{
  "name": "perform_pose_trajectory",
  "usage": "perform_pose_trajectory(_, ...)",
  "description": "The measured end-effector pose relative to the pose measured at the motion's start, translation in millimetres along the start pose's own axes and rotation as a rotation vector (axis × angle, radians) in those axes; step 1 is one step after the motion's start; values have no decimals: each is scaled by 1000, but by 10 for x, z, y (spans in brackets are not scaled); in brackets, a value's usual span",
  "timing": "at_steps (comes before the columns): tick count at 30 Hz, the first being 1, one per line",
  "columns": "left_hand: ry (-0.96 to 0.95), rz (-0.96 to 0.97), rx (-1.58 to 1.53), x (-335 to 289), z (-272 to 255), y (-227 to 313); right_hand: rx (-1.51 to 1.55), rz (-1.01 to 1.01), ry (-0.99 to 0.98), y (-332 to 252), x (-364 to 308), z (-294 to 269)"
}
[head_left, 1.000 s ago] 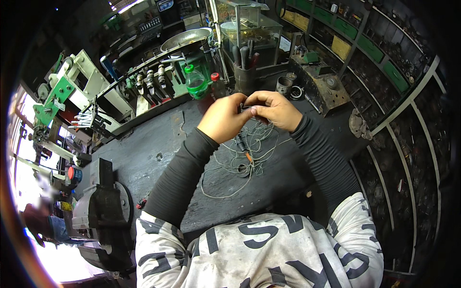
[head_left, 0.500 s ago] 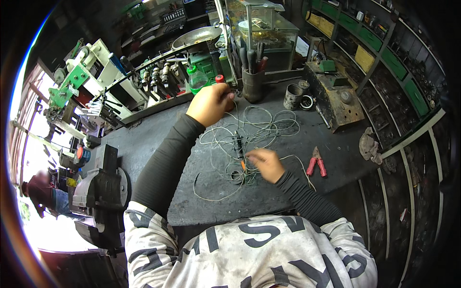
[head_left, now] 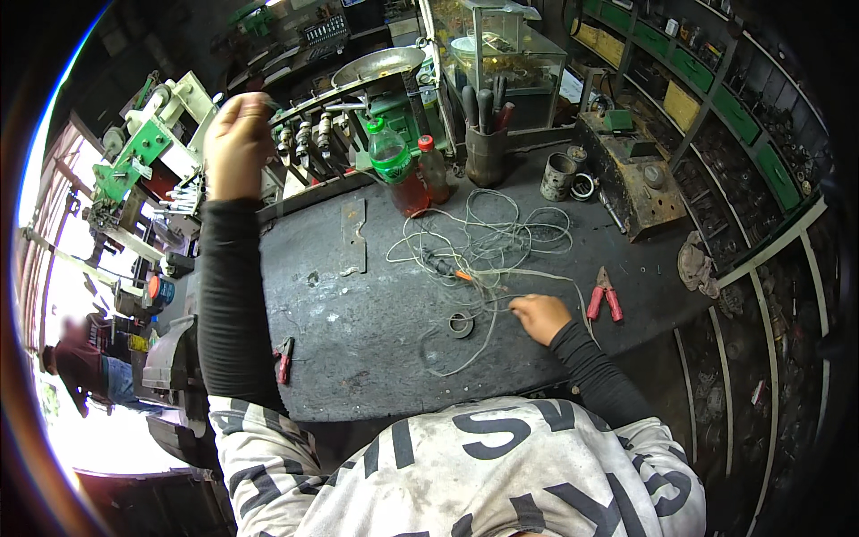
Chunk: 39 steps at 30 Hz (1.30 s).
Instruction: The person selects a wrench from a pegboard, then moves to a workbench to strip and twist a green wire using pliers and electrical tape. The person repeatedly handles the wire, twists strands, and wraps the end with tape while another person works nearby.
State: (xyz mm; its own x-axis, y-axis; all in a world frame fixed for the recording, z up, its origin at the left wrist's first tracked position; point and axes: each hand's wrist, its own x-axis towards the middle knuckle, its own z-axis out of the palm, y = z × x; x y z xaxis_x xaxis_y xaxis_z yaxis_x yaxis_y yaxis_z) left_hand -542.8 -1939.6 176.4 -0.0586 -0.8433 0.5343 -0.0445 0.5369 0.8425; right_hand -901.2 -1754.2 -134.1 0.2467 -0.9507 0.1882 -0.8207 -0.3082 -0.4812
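My left hand (head_left: 238, 143) is raised over the far left part of the bench, its fingers curled closed. What lies in them, if anything, I cannot make out. Low over the bench, my right hand (head_left: 542, 319) has thumb and fingers pinched at a strand beside the tangle of thin pale cable (head_left: 519, 234). A dark slim tool (head_left: 440, 263) with an orange part lies blurred among the loops. Just left of my right hand is a roll of black tape (head_left: 460, 326). Red-handled pliers (head_left: 605, 298) lie to its right.
Behind the cable stand a green-capped bottle of red liquid (head_left: 394, 167), a red-capped bottle (head_left: 433, 170) and a tool holder (head_left: 486, 154). A metal strip (head_left: 353, 236) and small red-handled pliers (head_left: 284, 360) lie left. A dirty mug (head_left: 557, 176) and metal box (head_left: 640, 179) stand right.
My left hand has swung left and up, away from the cable. My right hand has shifted slightly right and down. The orange-and-black tool now lies flatter among the loops.
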Motion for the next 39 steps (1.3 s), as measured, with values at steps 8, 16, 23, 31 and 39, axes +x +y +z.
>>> perform_pose_trajectory(8,203,97,-249,-393,-1794,91,-73,209,246,-82,-80,-834)
perform_pose_trajectory(16,-203,-473,852,-1874,-2141,-1680,472,-76,-243,-402,-258,-891)
perform_pose_trajectory(23,-600,-427,1325,-2478,-1308,-2047,914,84,147,-552,74,-1210)
perform_pose_trajectory(31,-670,-473,1457,-2335,-1172,-1878,-10,48,-234,-603,473,-739)
perform_pose_trajectory(39,-790,175,566,-1966,925,-1475,-54,22,-190,-663,208,-536)
